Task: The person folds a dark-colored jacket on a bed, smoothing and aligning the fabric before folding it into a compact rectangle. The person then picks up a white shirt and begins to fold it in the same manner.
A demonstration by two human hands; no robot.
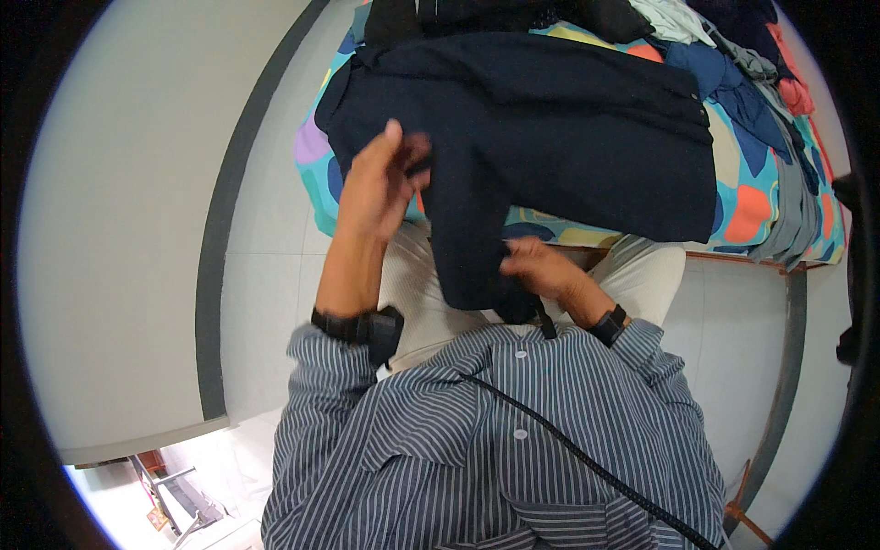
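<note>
A dark navy garment (570, 130) with small buttons near its right end lies spread over a bed with a colourful patterned sheet (746, 213). One narrow part of it, which looks like a sleeve, hangs over the near edge of the bed towards my lap. My left hand (388, 182) is raised over the garment's left part, blurred, with fingers apart and nothing seen in them. At the right side of the hanging part is my right hand (540, 268), its fingertips at the dark cloth; blur hides whether they pinch it.
Black clothes (474, 14) lie along the far side of the bed. A white cloth (677, 20), a blue garment (722, 75) and grey clothes (790, 206) are heaped at the right. My knees are against the bed's near edge, and a pale wall (137, 172) stands at the left.
</note>
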